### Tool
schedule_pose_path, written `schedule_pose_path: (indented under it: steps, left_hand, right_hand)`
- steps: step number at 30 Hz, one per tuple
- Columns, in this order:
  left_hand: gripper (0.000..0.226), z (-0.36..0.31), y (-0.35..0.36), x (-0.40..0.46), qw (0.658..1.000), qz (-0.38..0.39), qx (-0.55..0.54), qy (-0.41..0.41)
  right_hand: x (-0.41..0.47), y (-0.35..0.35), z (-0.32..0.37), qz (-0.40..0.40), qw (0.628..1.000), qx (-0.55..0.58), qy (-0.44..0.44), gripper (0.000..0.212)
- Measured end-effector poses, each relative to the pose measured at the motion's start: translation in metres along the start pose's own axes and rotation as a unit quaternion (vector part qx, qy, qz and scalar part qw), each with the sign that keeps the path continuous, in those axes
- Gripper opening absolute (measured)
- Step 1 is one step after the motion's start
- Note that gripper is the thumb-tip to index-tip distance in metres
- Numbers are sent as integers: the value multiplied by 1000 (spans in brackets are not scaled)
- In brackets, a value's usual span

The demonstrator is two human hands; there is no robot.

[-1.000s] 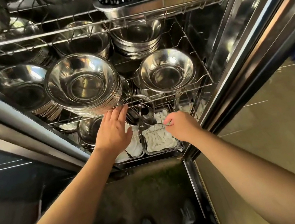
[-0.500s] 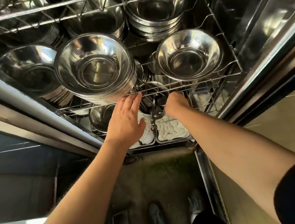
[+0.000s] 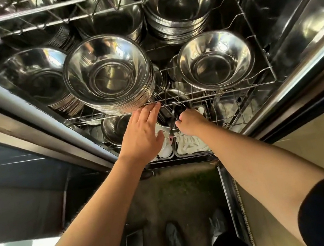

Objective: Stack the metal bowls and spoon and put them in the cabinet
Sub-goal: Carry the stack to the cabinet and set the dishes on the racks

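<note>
Head view: your left hand [image 3: 140, 136] lies flat and empty by the stacked bowls [image 3: 109, 78]. Your right hand [image 3: 190, 121] curls around a thin utensil [image 3: 171, 131], apparently the spoon. Lower it slowly, clear of the wire rack [image 3: 216, 92].

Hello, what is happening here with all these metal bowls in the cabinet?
A person is reaching with both hands into an open steel cabinet with wire shelves. Stacks of metal bowls already fill the middle shelf. The left hand, fingers spread, is below the shelf's front wire. The right hand is closed around a thin metal utensil, probably the spoon, at a small pot on the lower shelf beside trays of white cloths.
</note>
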State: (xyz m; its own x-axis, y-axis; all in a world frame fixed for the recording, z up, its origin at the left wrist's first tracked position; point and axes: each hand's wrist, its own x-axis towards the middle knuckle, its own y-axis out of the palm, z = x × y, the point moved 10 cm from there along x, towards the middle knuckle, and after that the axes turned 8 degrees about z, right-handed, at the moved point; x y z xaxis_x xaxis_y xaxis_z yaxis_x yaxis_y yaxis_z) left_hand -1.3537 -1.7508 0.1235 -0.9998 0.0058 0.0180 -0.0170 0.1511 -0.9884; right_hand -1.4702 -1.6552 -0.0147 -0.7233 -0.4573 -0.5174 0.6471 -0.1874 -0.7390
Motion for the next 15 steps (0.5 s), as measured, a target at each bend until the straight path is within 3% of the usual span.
schedule_pose_path:
  steps: [10, 15]
  left_hand:
    - [74, 1, 0, 0, 1000, 16, 8, -24]
    - [75, 0, -2, 6, 998, 51, 0, -42]
  right_hand:
    - [-32, 7, 4, 23, 997, -52, -53, 51]
    - [-76, -29, 5, -36, 992, -63, -99, 33]
